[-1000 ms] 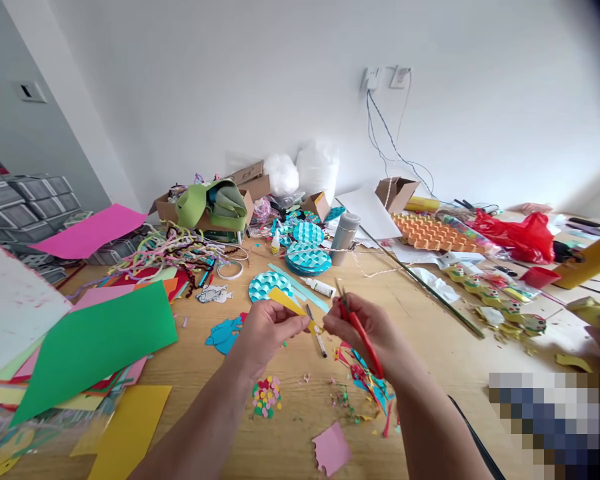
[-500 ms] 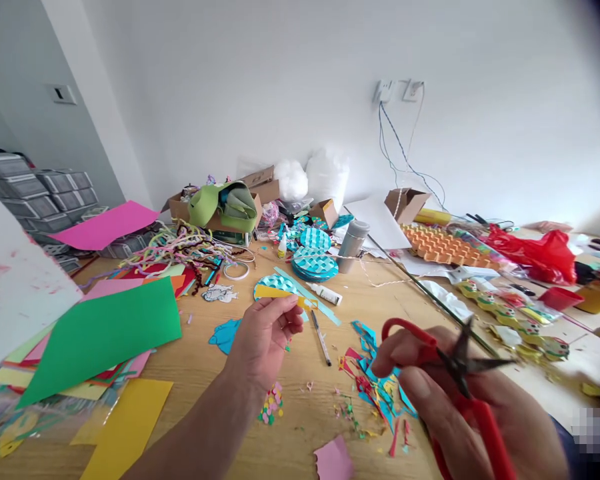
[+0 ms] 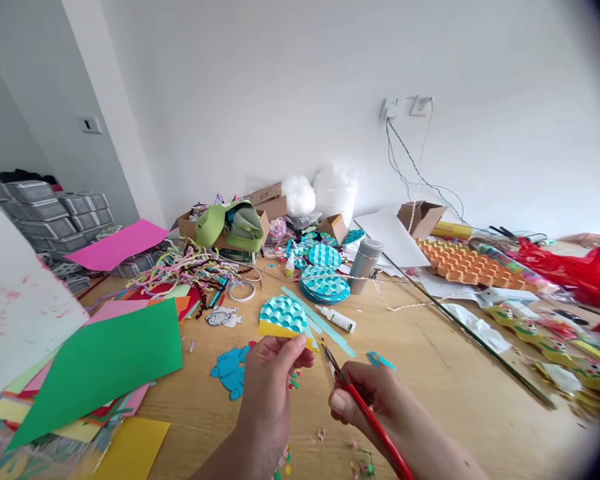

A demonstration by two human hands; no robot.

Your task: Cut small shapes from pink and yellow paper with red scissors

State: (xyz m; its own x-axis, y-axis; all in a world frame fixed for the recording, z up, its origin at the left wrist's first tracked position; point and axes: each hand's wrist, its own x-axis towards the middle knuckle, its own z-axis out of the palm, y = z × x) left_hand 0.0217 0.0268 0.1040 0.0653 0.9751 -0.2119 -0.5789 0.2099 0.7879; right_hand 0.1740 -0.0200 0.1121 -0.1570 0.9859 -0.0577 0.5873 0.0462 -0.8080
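My left hand is closed, pinching a strip of yellow paper between thumb and fingers. Red-handled scissors are gripped in my right hand, their blades pointing up and left at the strip's right end. Whether the blades touch the paper I cannot tell. Just behind the strip lies a round turquoise scalloped paper piece. Left of my left hand is a blue fish cut-out. Part of a turquoise scrap shows beyond my right hand.
A glue bottle and pale blue strips lie ahead. Behind stand a grey flask and stacked turquoise discs. Coloured sheets cover the left side. A long dark stick crosses the right, near an orange egg tray.
My right hand has moved left with the scissors, bringing them from the lower right to the yellow strip. The blades now point up-left. The view has shifted slightly.
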